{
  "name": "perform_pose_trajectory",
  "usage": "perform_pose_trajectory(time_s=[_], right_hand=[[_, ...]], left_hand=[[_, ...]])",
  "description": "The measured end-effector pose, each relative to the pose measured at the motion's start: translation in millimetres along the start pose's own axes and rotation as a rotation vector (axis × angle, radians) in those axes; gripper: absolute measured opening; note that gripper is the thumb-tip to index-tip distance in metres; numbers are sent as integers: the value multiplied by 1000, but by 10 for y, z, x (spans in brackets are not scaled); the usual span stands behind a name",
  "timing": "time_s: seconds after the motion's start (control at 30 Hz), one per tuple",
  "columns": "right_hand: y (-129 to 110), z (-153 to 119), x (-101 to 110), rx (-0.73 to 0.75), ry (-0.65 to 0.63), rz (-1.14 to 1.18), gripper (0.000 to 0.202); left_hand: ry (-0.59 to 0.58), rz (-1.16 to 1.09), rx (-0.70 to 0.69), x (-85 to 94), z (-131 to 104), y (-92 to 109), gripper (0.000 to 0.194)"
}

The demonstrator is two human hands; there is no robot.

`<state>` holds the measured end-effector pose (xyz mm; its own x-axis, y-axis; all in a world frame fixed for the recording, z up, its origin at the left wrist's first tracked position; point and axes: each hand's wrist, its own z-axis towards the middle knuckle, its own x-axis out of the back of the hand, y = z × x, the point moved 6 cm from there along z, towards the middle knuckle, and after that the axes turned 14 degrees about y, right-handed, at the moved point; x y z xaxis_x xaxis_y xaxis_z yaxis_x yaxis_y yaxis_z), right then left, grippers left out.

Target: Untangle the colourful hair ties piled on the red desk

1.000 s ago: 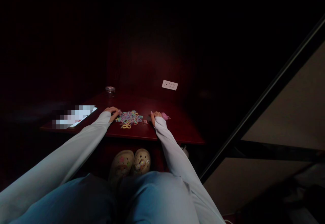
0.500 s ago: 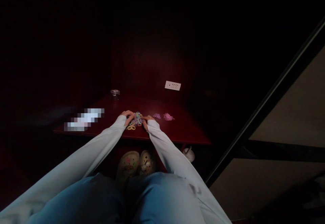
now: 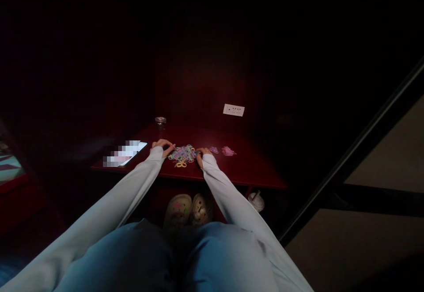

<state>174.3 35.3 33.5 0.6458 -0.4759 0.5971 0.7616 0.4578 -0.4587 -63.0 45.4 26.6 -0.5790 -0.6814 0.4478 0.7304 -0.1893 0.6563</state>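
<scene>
A loose pile of small multicoloured bands (image 3: 184, 153) lies on the dark red table (image 3: 238, 170), with yellow ones at its near side. My left hand (image 3: 163, 145) is at the pile's left edge, its thumb and fingers pressed together; anything between them is too small to make out. At the right edge of the pile is my right hand (image 3: 203, 152), fingers bent and closed at the bands, their tips partly hidden. Beyond it sit a small purple heap (image 3: 213, 149) and a larger pink heap (image 3: 228, 151) of bands.
A lit phone (image 3: 127, 153) lies at the table's left side. Near the back left stands a clear jar (image 3: 160, 122). A white socket plate (image 3: 233, 110) is on the wall. Below the table's right edge is a round white object (image 3: 256, 201).
The view has shifted, moving the scene rightward. My left hand has drawn away leftward from the middle of the pile, the hands are farther apart, and more of the bands shows between them.
</scene>
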Motion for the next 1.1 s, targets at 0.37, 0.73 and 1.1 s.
perform_pose_trajectory(time_s=[0.37,0.73,1.1], right_hand=[[-547,-203,8,440,-237,-66,38],[-349,-169,38,280,-121,-48,35],[-329,-143,70,225,-127,-123,39]], left_hand=[[-19,-59,-137,-17,-24,13,24],[-193,-87,-205,-54,-88,123,13],[-278,26,-235,-101,-159,160,16]])
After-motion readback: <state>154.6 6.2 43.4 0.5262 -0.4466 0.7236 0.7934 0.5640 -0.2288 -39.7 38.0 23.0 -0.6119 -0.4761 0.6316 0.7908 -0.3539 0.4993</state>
